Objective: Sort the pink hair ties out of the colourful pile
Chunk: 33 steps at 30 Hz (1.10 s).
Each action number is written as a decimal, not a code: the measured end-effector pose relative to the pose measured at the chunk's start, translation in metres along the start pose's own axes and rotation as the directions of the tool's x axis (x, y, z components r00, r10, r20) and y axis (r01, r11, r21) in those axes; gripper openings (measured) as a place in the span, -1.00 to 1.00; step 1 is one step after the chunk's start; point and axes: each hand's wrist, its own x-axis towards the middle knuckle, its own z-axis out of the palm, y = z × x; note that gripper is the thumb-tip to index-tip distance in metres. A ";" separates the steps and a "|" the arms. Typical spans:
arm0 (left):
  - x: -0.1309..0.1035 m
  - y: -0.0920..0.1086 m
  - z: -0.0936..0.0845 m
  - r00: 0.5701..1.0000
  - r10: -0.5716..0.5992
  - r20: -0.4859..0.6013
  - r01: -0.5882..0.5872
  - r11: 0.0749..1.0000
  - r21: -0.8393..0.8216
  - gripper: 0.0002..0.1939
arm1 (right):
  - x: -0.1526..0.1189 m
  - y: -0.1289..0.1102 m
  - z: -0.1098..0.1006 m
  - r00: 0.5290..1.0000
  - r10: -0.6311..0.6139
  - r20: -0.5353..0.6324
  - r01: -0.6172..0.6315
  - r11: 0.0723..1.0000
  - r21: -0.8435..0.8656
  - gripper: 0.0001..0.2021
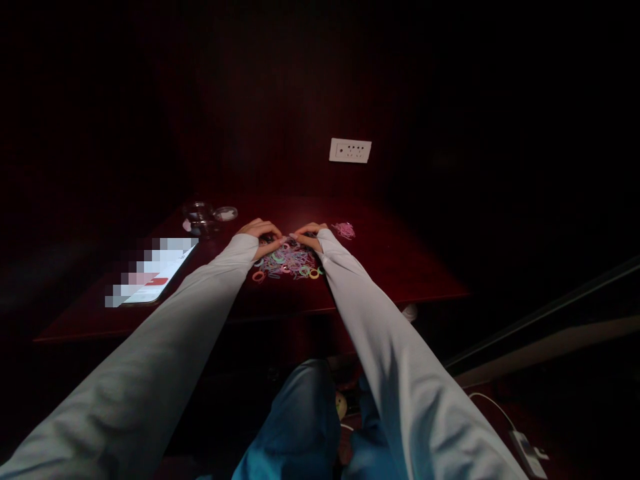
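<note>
A loose pile of small coloured elastic bands [287, 263] lies on the dark red table in front of me, with several larger orange, yellow and green rings among them. At the pile's back left, my left hand [262, 231] has its thumb and fingers drawn together. My right hand [311, 233] comes in from the other side in a similar pinch, its fingertips close to those of the left. Whatever lies between the fingertips is too small and dark to name. Just beyond my right hand sits a separate little heap of pink bands [345, 231].
A clear round jar [199, 217] stands at the back left, with a clear lid [226, 213] beside it. Left of my arm lies a lit phone [159, 275]. A white wall socket [351, 151] is behind the table [395, 267]. A power strip [526, 453] lies on the floor at right.
</note>
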 end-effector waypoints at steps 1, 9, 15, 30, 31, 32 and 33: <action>0.001 -0.002 0.002 1.000 -0.002 -0.013 0.002 1.000 -0.001 -0.66 | -0.001 -0.001 0.000 1.000 -0.012 0.005 0.012 1.000 -0.004 -0.78; 0.004 -0.008 0.007 1.000 0.016 -0.009 -0.016 1.000 0.007 -0.55 | -0.003 0.001 0.000 0.999 -0.038 0.020 0.038 0.999 -0.016 -0.83; 0.003 -0.008 -0.002 1.000 -0.006 -0.031 0.006 1.000 0.010 -0.65 | 0.000 0.006 0.004 1.000 -0.013 -0.001 0.013 1.000 -0.027 -0.83; 0.000 -0.004 -0.005 0.999 -0.023 -0.049 0.023 1.000 0.002 -0.70 | 0.003 0.008 0.009 0.998 -0.023 0.064 0.024 1.000 -0.016 -0.81; 0.000 -0.003 -0.005 0.998 -0.024 -0.055 0.024 1.000 0.002 -0.70 | 0.003 0.007 0.009 0.996 -0.039 0.077 0.041 0.999 -0.018 -0.85; 0.000 -0.002 -0.005 0.997 -0.028 -0.066 0.028 1.000 0.004 -0.70 | 0.002 0.006 0.009 0.995 -0.052 0.087 0.054 0.998 -0.019 -0.88; 0.000 -0.001 -0.005 0.996 -0.034 -0.077 0.034 0.999 0.007 -0.70 | 0.002 0.006 0.009 0.994 -0.059 0.090 0.061 0.998 -0.021 -0.89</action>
